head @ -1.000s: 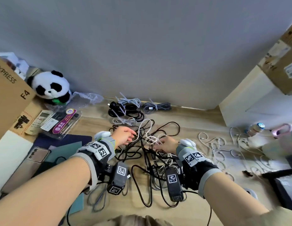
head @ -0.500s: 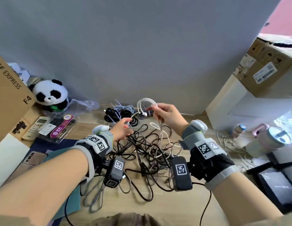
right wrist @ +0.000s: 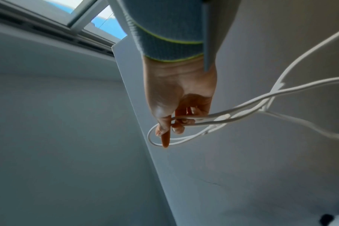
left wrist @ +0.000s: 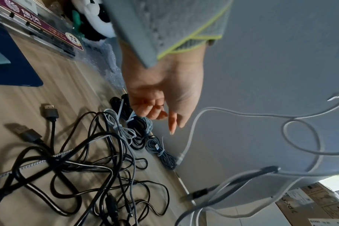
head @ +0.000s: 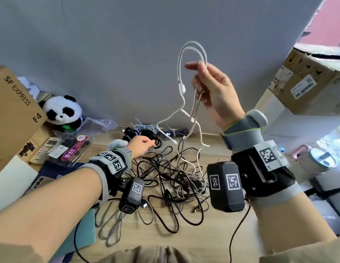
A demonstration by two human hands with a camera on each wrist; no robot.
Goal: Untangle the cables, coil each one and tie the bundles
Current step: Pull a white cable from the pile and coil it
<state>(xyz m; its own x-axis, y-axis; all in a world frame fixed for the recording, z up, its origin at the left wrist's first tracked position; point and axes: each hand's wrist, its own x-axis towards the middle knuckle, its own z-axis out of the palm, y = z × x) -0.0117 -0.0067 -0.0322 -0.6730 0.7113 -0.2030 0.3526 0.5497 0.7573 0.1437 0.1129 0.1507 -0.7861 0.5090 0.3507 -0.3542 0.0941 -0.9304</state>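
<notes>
Head view has the person's right hand [head: 215, 92] raised well above the wooden floor [head: 218, 221], fingers curled round a doubled loop of thin white charging cable [head: 192, 54]. The right wrist view backs that up: thumb and fingers pinch the bundled white strands, with one loop slung past the index finger. So that's a real grasp, not just draped.

The white cable's long axis runs pretty much straight down from that grip. Its strands hang and vanish into the tangled heap of black and braided cables [head: 171, 179] on the floor, right below and between the two arms. A couple of white plug ends dangle loose partway down, so it looks like it's not fully snagged, though how much is still caught in the pile can't be made out.

The left hand [head: 141, 147] sits low, near the far edge of the heap, fingers loosely bent and holding nothing as far as the left wrist view shows. It's just beside the already tied cable bundles [left wrist: 137, 131] against the grey wall [head: 108, 54], and it's clearly the nearer hand to the heap.

Best guess at what matters next: the pull goes up, the snag is down, so the low left hand is the one placed to pin or pick the black cables off while the right lifts.
</notes>
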